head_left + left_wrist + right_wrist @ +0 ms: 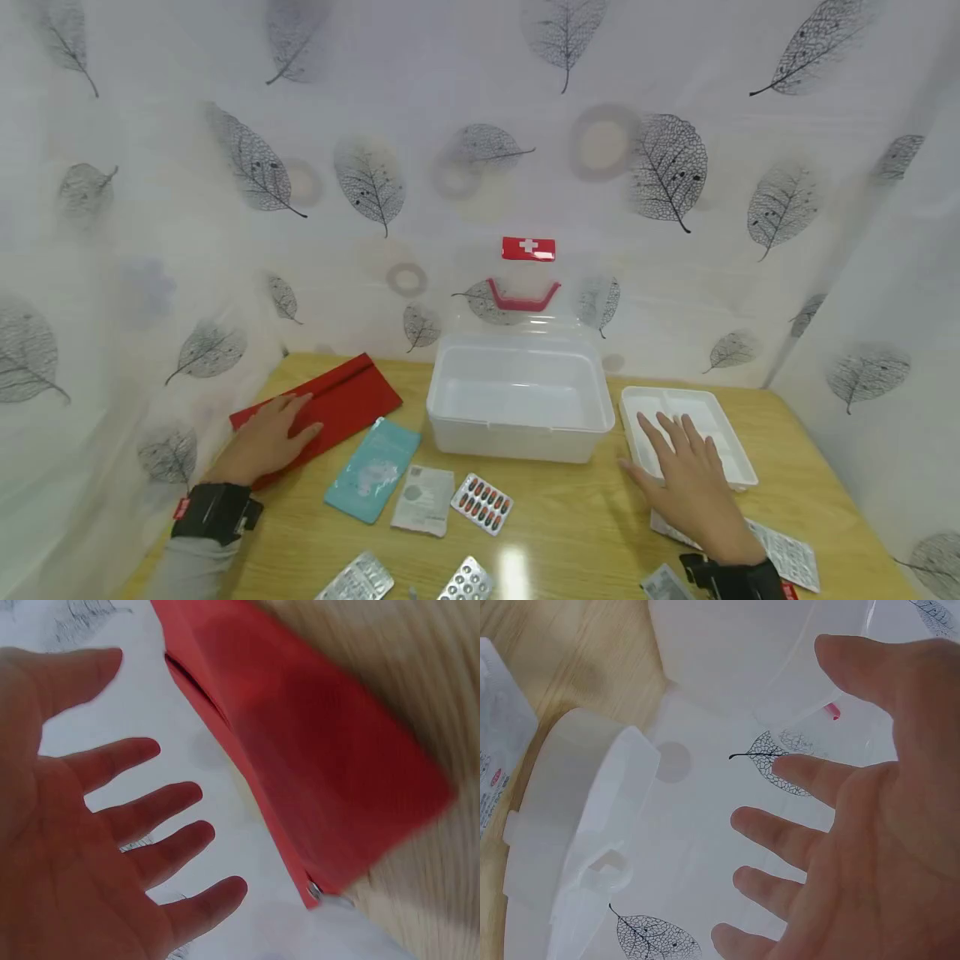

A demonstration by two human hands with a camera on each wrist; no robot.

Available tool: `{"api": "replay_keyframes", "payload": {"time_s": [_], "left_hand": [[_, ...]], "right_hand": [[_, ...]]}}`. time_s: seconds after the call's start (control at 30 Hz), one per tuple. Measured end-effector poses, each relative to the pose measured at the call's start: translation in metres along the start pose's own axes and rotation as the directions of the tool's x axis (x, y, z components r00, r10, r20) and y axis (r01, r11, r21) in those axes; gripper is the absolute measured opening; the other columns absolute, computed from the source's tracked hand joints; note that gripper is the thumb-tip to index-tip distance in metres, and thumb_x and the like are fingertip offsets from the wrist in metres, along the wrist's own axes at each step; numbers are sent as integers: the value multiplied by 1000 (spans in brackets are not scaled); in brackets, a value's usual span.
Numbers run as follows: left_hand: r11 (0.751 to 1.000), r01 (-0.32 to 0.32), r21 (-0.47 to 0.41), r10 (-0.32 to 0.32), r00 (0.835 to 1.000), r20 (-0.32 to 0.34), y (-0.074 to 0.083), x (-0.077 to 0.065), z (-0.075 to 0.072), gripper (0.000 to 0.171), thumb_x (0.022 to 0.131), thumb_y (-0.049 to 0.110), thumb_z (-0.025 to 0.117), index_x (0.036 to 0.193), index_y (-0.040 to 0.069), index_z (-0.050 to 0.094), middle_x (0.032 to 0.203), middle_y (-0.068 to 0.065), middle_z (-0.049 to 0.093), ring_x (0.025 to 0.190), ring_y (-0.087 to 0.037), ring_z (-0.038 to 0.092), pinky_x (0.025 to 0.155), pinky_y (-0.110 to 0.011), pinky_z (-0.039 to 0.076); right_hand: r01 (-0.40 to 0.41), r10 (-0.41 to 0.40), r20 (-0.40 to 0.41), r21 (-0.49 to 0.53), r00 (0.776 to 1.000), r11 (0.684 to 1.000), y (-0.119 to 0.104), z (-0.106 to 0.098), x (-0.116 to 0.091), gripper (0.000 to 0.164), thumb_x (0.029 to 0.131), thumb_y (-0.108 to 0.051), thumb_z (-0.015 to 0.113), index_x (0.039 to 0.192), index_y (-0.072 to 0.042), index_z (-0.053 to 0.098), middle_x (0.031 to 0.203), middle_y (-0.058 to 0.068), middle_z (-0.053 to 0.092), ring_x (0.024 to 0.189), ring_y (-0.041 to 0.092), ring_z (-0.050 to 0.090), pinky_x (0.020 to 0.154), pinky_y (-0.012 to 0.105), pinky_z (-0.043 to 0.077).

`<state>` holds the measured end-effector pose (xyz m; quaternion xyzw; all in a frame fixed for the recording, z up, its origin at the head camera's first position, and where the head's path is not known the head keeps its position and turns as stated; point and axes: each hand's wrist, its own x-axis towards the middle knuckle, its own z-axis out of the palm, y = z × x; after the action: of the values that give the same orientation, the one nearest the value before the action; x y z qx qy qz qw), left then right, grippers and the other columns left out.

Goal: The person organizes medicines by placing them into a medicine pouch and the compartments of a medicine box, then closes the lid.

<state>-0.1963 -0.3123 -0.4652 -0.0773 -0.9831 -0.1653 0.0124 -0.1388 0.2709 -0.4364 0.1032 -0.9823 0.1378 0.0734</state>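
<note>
My left hand [258, 442], fingers spread, overlaps the near left side of a flat red pouch [341, 412] in the head view. The left wrist view shows its palm with nothing held, beside the red pouch [300, 750] and a small metal ring at the pouch's corner. Over on the right, my right hand [690, 487] hovers with spread fingers above a white divided tray [731, 446]. In the right wrist view its palm is bare, and the tray [570, 795] lies to the left of the fingertips. A white first-aid box [521, 437] stands between the hands, its clear lid raised.
A red handle [523, 304] shows on the lid. In front of the box lie a teal packet [373, 471], a white paper packet [423, 500] and a capsule blister pack [482, 504]. Silver blister packs [356, 579] lie nearer, others [787, 554] by the right wrist. A leaf-printed curtain [480, 167] hangs behind.
</note>
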Motion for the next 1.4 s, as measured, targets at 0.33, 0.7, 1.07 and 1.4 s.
{"api": "replay_keyframes", "payload": {"time_s": [0.33, 0.7, 1.07, 1.4], "left_hand": [[991, 126, 49, -130, 988, 80, -52, 34, -20, 54, 100, 20, 57, 138, -17, 45, 129, -44, 46, 115, -59, 50, 93, -66, 47], [985, 141, 100, -150, 985, 87, -62, 41, -19, 42, 96, 11, 63, 129, -13, 55, 113, -35, 56, 98, -46, 58, 86, -58, 51], [968, 197, 154, -201, 980, 5, -75, 38, -5, 41, 91, 9, 63, 124, -14, 58, 111, -38, 57, 101, -56, 55, 87, -64, 48], [977, 208, 44, -201, 972, -123, -75, 29, -5, 36, 85, 1, 58, 117, -13, 64, 102, -35, 57, 91, -50, 56, 76, -58, 50]], "right_hand": [[45, -47, 15, 75, 999, 996, -9, -10, -10, 76, 95, -55, 64, 153, -10, 44, 156, 28, 36, 144, 61, 19, 109, 80, 14], [103, -100, -44, 79, 994, 992, -17, -4, -10, 78, 90, -49, 73, 152, -10, 45, 149, 29, 43, 143, 58, 23, 106, 81, 20], [162, -156, -86, 74, 984, 984, -20, -2, -3, 76, 89, -44, 75, 151, -9, 46, 148, 27, 46, 138, 58, 32, 114, 74, 17], [97, -93, -46, 88, 995, 991, -23, -2, 0, 76, 91, -46, 73, 153, -14, 43, 153, 26, 41, 143, 59, 22, 108, 82, 12]]}}
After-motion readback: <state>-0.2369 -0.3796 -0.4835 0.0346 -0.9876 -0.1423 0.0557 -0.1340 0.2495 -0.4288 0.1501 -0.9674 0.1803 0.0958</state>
